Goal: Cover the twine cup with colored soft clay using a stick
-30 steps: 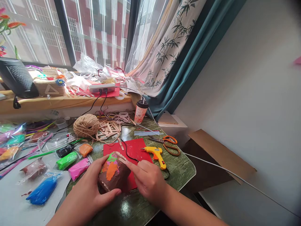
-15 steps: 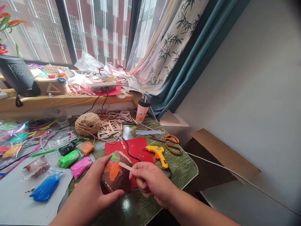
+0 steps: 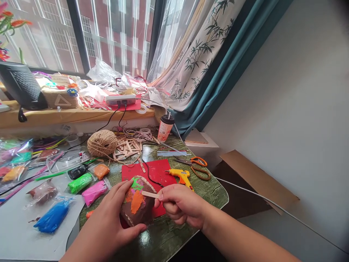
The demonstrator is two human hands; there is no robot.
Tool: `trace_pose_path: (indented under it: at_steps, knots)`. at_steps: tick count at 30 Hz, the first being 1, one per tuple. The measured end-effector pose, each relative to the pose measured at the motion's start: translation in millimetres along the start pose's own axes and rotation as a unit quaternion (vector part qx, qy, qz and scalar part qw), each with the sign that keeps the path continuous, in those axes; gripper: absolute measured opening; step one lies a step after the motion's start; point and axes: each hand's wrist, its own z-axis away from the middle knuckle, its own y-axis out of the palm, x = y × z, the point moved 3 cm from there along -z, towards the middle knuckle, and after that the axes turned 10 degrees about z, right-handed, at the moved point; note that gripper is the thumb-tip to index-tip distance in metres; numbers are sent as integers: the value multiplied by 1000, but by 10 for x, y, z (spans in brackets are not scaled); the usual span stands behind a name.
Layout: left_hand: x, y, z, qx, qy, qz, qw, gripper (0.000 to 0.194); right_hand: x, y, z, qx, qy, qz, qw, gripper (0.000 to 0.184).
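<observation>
Block point(image 3: 141, 215), brown with an orange patch point(image 3: 136, 202) and a green patch point(image 3: 137, 184), sits between the spread thumb and fingers of the left hand point(image 3: 109, 218). Those fingers curve wide round it, fingertips at its top left edge and thumb along its near side. The right hand point(image 3: 184, 205) has its thumb and index finger pinched shut on a flat stick point(image 3: 150, 195), the other fingers curled in. The stick's free end points left from the pinch and lies over the upper part of the orange patch — whether it touches, I cannot tell.

Just beyond the right fingers are a red sheet point(image 3: 160, 169) and a yellow glue gun point(image 3: 182, 175), with scissors point(image 3: 200, 172) farther right. Left of the left fingers lie a pink pack point(image 3: 95, 193), a green pack point(image 3: 80, 183) and, farther out, a blue pack point(image 3: 52, 218). Well beyond both hands stand a twine ball point(image 3: 102, 142) and a cup point(image 3: 165, 129) — lidded, with a straw.
</observation>
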Motion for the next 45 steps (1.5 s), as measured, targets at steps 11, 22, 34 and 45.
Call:
trace_pose_path:
  at_steps: [11, 22, 34, 45]
  knots:
    - [-40, -15, -52, -16, -27, 32, 999, 90, 101, -92, -101, -3, 32, 65, 997, 17]
    - [-18, 8, -43, -28, -42, 57, 997, 91, 45, 96, 54, -69, -69, 75, 992, 27]
    - [-68, -37, -60, -30, -35, 66, 997, 86, -47, 196, 28, 0, -60, -61, 996, 24]
    - [55, -10, 0, 5, -16, 44, 999, 96, -158, 278, -88, -48, -63, -20, 997, 27]
